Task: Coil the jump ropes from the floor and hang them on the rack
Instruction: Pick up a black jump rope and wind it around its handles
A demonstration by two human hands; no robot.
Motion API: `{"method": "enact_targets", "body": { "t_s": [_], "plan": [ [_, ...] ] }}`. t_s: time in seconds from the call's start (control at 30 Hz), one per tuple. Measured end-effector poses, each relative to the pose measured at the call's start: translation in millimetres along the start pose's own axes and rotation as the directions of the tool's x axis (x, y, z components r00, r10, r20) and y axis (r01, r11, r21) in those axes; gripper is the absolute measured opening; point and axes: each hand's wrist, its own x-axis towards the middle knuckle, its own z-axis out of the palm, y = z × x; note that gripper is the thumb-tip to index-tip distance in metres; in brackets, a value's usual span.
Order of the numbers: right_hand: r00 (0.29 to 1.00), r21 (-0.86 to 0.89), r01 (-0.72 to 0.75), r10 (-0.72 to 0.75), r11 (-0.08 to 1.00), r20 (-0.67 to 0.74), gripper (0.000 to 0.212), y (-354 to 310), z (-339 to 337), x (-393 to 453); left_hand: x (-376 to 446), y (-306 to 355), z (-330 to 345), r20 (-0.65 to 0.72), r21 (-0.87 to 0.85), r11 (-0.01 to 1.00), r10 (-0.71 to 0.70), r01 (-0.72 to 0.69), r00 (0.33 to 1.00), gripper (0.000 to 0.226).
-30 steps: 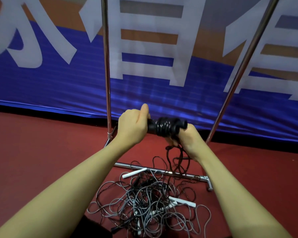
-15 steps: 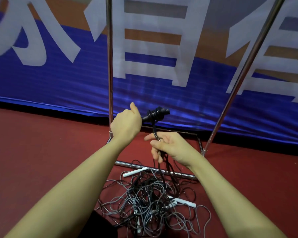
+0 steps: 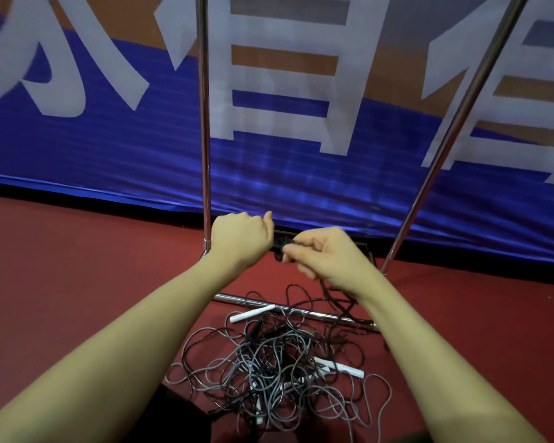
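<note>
The right hand (image 3: 328, 255) has risen back beside the left hand (image 3: 240, 239); its fingers pinch black rope (image 3: 279, 247), while the left fist stays curled round the black wound handle above the red floor's (image 3: 77, 266) tangled pile (image 3: 269, 366).

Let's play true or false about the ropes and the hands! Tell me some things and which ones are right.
1. A tangled pile of ropes lies on the red floor. True.
2. Both hands are empty. False: the left hand grips a black rope handle and the right hand pinches the black cord by it.
3. White handles lie in the pile. True.
4. A coiled rope already hangs on the rack poles. False: none hangs on the parts of the rack in view.
5. The wall behind is plain green. False: a blue and orange banner with big white characters hangs there.
</note>
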Motion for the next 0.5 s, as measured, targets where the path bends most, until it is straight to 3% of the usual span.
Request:
{"method": "enact_targets", "body": {
  "t_s": [0.13, 0.27, 0.5],
  "plan": [
    [0.991, -0.027, 0.05, -0.053, 0.998, -0.125, 0.024, 4.5, -11.9, 2.4, -1.2, -4.3, -1.9, -0.146, 0.018, 0.987, 0.158, -0.157, 0.977, 0.057],
    [0.978, -0.123, 0.061, -0.084, 0.991, -0.192, 0.023, 8.7, -17.0, 3.7, -1.4, -1.6, -6.8, -0.193, 0.02, 0.939, 0.34, -0.343, 0.92, 0.057],
    [0.965, 0.029, -0.012, 0.02, 0.999, -0.26, 0.027, 19.0, -23.7, 6.9, -1.8, 0.4, -14.7, -0.353, -0.124, 0.831, 0.474, -0.543, 0.807, 0.052]
  ]
}}
